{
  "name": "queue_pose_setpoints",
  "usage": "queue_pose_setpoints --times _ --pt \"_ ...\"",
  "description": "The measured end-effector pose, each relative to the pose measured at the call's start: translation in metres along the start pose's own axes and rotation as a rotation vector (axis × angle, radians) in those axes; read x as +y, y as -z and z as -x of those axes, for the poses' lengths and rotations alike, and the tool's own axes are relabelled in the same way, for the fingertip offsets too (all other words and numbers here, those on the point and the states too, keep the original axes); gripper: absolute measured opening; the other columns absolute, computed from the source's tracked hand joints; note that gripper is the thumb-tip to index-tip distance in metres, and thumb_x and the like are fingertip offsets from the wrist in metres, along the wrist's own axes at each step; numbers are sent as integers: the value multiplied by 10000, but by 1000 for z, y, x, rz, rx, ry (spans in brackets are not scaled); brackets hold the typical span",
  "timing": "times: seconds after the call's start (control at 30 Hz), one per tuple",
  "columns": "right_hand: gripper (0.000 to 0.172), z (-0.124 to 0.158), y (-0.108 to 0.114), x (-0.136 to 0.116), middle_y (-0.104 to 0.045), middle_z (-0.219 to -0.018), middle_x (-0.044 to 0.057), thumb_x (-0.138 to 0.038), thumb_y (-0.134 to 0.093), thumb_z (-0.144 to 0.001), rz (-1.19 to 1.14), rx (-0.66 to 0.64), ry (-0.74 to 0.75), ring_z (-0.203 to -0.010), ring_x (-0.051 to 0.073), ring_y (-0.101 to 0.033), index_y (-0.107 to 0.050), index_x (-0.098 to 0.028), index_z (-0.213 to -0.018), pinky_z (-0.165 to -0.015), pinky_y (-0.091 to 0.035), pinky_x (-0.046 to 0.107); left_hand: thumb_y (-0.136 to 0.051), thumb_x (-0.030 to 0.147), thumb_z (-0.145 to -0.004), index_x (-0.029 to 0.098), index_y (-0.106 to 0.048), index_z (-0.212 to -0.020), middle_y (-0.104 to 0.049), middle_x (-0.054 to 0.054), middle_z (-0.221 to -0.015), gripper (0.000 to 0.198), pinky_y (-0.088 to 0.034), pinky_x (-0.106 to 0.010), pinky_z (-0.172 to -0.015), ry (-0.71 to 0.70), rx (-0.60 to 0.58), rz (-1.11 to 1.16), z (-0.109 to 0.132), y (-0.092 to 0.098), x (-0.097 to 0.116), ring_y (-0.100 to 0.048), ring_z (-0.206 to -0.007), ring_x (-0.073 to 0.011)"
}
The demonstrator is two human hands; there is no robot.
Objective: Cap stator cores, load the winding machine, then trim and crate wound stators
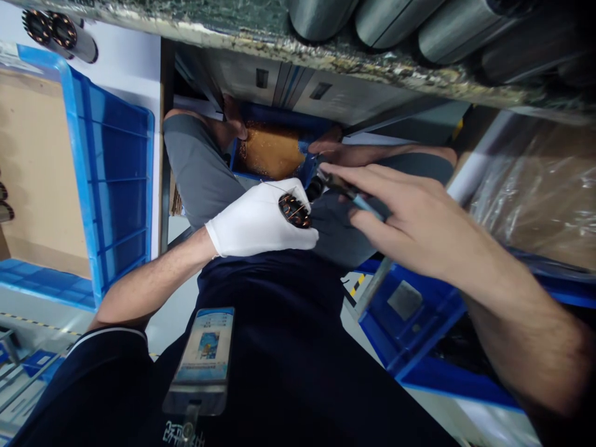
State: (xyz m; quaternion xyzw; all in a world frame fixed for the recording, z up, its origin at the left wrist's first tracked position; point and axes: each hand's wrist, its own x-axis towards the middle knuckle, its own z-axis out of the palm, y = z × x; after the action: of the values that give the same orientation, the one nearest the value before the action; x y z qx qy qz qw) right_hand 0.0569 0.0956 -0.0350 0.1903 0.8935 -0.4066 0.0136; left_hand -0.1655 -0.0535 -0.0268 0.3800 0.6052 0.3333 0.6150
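Observation:
My left hand [263, 220], in a white glove, is closed around a motor stator [294, 211]. The stator's end with copper windings faces up, and thin wire ends stick out of it. Just to the right, my bare right hand [400, 211] grips a dark hand tool with a light blue handle [367, 206]. A black ribbed tip [315, 187] at the tool's end comes close to the stator's rim; whether they touch I cannot tell. The tool's exact kind is blurred and partly hidden by my fingers.
Below, between the feet, a blue bin [267, 177] holds copper-coloured scraps. Metal cylinders [391, 22] lie on the worn bench edge [261, 46] above. At left stands a blue crate [116, 180] lined with cardboard, with stators [69, 34] behind it. Blue bins [395, 335] and plastic-wrapped cardboard [540, 186] are at right.

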Motion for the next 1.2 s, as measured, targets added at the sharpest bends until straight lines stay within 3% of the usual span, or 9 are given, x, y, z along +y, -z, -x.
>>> queue_pose_setpoints --times 0.13,0.23,0.43,0.53,0.6,0.73,0.93,1.1,1.2 --pt "772 5 1 -21 -749 -1220 114 -139 -555 -1021 25 -45 130 -1112 360 -737 -524 -325 -1770 -1081 -627 603 -832 294 -771 236 -536 -866 -642 19 -865 316 -461 -322 -741 -21 16 1 -2 0 -4 -553 -779 -150" --pt "819 7 2 -30 -727 -1170 103 -130 -575 -1005 57 -66 155 -1050 361 -713 -491 -370 -1783 -1028 -624 592 -840 308 -765 243 -536 -878 -632 18 -854 331 -450 -317 -718 -18 4 -67 -2 1 -3 -556 -777 -159" --pt "761 12 4 -28 -819 -1041 22 -196 -642 -1014 57 -76 117 -752 265 -720 -572 -408 -1742 -711 -608 430 -861 291 -773 231 -589 -890 -692 -1 -882 303 -485 -315 -755 -21 3 -130 -2 2 -1 -628 -803 -170" --pt "745 11 4 -28 -864 -1307 -7 -188 -658 -998 -53 -83 84 -813 251 -797 -618 -416 -1706 -755 -657 416 -849 251 -775 239 -563 -876 -692 5 -866 304 -488 -317 -742 -27 13 -119 -2 1 -3 -616 -784 -167" --pt "734 9 3 -30 -849 -1369 9 -161 -634 -999 -67 -68 55 -911 273 -826 -632 -379 -1700 -818 -683 434 -851 241 -783 251 -519 -857 -684 1 -859 341 -502 -333 -744 -33 27 -142 -1 -1 -4 -611 -784 -179" --pt "664 5 0 -33 -801 -1209 113 -202 -587 -1053 80 -36 67 -1025 343 -791 -626 -255 -1713 -915 -679 511 -855 282 -803 262 -517 -894 -719 -37 -917 351 -534 -414 -814 -79 76 -274 1 -5 -4 -666 -834 -245" --pt "788 6 -4 -38 -845 -1211 11 -148 -612 -1028 -1 -34 35 -985 309 -831 -544 -428 -1761 -875 -705 462 -837 305 -812 267 -533 -865 -724 -44 -905 311 -551 -441 -826 -93 121 -415 6 -9 0 -701 -819 -271" --pt "728 5 -2 -40 -855 -1161 72 -200 -633 -1022 128 -37 68 -920 350 -836 -598 -308 -1742 -754 -678 488 -804 275 -816 248 -564 -880 -766 -58 -891 250 -553 -430 -786 -78 90 -407 7 -8 3 -714 -793 -270" --pt "723 1 -2 -36 -880 -1210 65 -187 -638 -1016 83 -79 64 -926 333 -858 -614 -291 -1731 -791 -696 459 -793 305 -826 227 -614 -859 -773 -69 -896 198 -559 -434 -831 -118 51 -464 3 -7 -6 -729 -831 -282"
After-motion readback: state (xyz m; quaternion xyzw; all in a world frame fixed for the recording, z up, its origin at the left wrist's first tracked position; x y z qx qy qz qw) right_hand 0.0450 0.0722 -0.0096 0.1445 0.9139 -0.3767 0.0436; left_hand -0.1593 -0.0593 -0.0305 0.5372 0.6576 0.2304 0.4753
